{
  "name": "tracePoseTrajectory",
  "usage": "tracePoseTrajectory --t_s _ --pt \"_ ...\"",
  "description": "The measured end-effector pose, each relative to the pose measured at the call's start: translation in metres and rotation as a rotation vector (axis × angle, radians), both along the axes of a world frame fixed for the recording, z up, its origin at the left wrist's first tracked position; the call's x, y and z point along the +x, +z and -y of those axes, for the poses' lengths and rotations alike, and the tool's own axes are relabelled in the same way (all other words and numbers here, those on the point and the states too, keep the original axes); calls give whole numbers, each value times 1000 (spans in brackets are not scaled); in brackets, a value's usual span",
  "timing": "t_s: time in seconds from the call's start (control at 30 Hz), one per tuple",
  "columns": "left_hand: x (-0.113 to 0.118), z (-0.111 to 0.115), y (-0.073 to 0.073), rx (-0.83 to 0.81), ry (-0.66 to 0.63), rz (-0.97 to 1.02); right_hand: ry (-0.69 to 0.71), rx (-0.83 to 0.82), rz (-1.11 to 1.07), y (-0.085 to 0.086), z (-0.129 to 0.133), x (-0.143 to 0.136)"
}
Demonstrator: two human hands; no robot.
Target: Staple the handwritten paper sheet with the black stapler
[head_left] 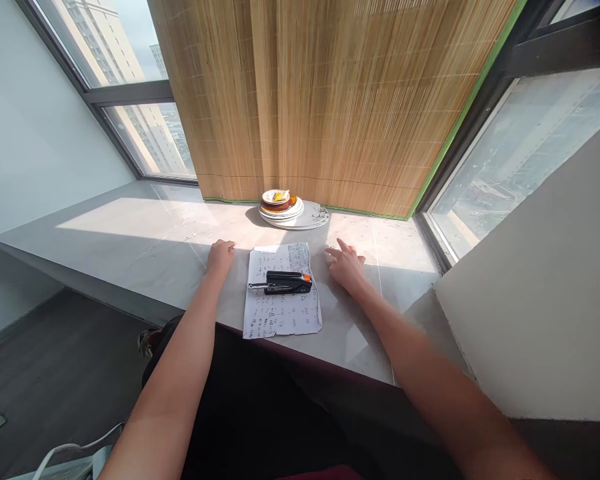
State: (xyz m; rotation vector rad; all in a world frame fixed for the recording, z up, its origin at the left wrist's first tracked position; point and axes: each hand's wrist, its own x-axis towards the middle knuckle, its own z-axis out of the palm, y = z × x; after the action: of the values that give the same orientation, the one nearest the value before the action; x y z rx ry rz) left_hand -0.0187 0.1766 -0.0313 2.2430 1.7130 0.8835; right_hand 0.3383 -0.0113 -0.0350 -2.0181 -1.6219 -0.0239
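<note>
A black stapler [289, 283] with an orange patch at its right end lies sideways on a creased white sheet of paper [285, 322] covered in writing. To the left of the sheet, my left hand [221, 256] rests on the pale sill with its fingers curled in. Whatever those fingers hold, if anything, is hidden. On the right side, my right hand [347, 264] lies on the sill with its fingers spread and nothing in them. Neither hand touches the stapler or the paper.
Behind the paper, a stack of small plates [281, 212] stands on a larger oval plate [316, 215]. A bamboo blind [320, 100] hangs at the back, its lower edge near the plates. The tiled sill [130, 247] ends at a front edge by my legs.
</note>
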Motion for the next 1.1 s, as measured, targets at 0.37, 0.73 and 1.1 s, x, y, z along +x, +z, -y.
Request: tracePoseTrajectory --t_s 0.37,0.73,1.1 --pt "6 53 31 -38 -106 408 598 403 -341 16 18 -66" --pt "36 84 41 -260 -431 722 724 161 -285 4 13 -67" --pt "46 92 37 -322 -463 707 514 163 -518 5 7 -56"
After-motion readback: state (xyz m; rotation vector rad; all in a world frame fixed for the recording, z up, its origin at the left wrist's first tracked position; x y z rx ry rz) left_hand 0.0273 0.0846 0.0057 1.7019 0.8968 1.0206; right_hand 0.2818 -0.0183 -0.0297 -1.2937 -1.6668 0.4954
